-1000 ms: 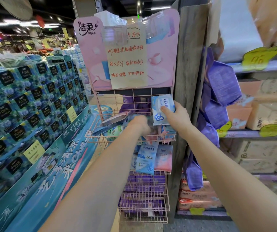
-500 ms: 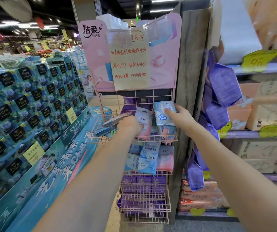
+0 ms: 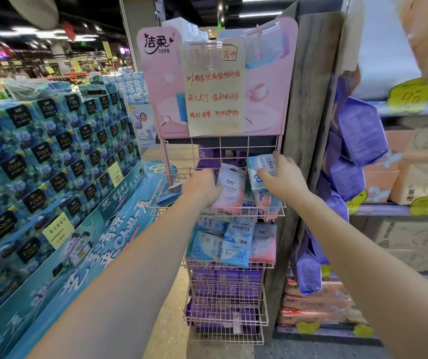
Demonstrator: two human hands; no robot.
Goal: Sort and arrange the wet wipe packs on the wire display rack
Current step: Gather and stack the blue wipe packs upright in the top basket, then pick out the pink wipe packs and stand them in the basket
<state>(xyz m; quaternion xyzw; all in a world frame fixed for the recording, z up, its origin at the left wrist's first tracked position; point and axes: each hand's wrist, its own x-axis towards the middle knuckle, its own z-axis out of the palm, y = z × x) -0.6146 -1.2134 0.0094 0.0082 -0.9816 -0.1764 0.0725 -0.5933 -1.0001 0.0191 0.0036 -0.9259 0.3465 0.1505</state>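
A pink wire display rack stands ahead with several basket tiers. In the top basket my left hand grips a pink wet wipe pack and holds it upright. Beside it, my right hand grips a blue wet wipe pack, also upright against the right side of the basket. More blue and pink packs fill the tier below. Purple packs sit in the lower baskets and behind the top basket.
A pink header board with a handwritten paper sign tops the rack. A wooden post flanks its right side. Stacked teal tissue boxes stand at the left. Shelves with purple hanging packs and tissue bundles are at the right.
My left hand has lifted a pink pack out of the top basket and stood it upright. My right hand has stayed on the blue pack, shifting slightly.
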